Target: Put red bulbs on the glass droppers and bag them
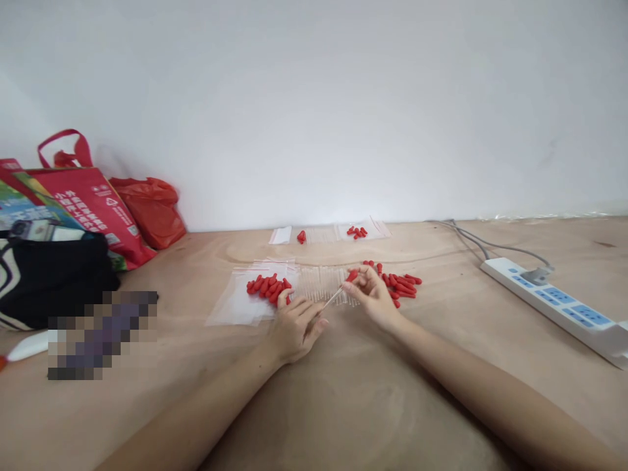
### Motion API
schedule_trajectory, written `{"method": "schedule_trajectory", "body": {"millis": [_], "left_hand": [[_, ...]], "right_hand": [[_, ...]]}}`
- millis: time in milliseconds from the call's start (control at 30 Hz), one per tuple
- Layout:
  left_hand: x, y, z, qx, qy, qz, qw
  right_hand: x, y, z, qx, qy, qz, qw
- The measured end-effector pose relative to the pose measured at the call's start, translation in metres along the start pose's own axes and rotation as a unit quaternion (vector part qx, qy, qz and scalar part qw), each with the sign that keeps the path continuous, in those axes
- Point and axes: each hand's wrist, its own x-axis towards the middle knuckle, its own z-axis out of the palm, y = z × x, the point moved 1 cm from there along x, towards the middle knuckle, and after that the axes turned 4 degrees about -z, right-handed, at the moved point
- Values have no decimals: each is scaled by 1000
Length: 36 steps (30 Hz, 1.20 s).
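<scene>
My right hand (371, 297) pinches a red rubber bulb (351, 276) fitted at the upper end of a thin clear tube (333, 298). The tube slants down to the left, and its lower end reaches the fingers of my left hand (296, 327). Whether those fingers grip it is hard to make out. Behind my hands lies a row of clear tubes (316, 282). Red bulbs (266, 286) are heaped on plastic bags (230, 301) at the left, and more red bulbs (405, 285) lie right of my right hand.
Near the wall are small bags (377, 228), more tubes and red bulbs (356, 232). A white power strip (554, 297) with a plugged-in cord is at the right. Red bags (105, 209), a black bag (53, 278) and a blurred-out object (103, 337) stand or lie at the left.
</scene>
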Motion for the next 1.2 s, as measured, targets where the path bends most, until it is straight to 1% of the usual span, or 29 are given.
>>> {"method": "schedule_trajectory", "body": {"millis": [67, 133, 200, 233, 300, 367, 467, 533, 600, 667, 800, 933, 1033, 1133, 1200], "left_hand": [[1, 0, 0, 0, -16, -13, 1000], [1, -1, 1, 7, -11, -31, 999], [2, -2, 2, 14, -3, -40, 999], [2, -2, 3, 17, -1, -42, 999], [2, -2, 5, 21, -2, -42, 999], [2, -2, 6, 24, -4, -43, 999], [2, -3, 7, 28, -12, -41, 999], [1, -3, 7, 30, -15, -41, 999], [1, -4, 7, 32, -15, -40, 999], [1, -3, 7, 34, -14, -39, 999], [2, -3, 6, 35, -12, -40, 999], [2, -3, 7, 30, -10, -41, 999], [1, -3, 8, 30, -10, -40, 999], [1, -3, 8, 34, -4, -43, 998], [0, -4, 8, 45, 11, -53, 998]], "right_hand": [[17, -5, -20, -47, 34, -6, 998], [32, -8, -45, -135, 61, 6, 989], [43, -6, -67, -240, 95, 47, 965], [46, -3, -74, -289, 98, 71, 950], [47, 5, -81, -372, 90, 110, 917], [46, 13, -80, -435, 64, 129, 889], [42, 21, -74, -508, 29, 132, 851], [41, 22, -73, -543, 14, 127, 830], [40, 21, -73, -564, 1, 118, 817], [40, 20, -75, -564, -11, 106, 819], [41, 17, -79, -527, -27, 92, 845], [43, 11, -83, -507, -41, 100, 855], [43, 5, -85, -519, -66, 124, 843], [42, -1, -83, -546, -96, 147, 820], [41, -4, -79, -565, -112, 152, 803]]}}
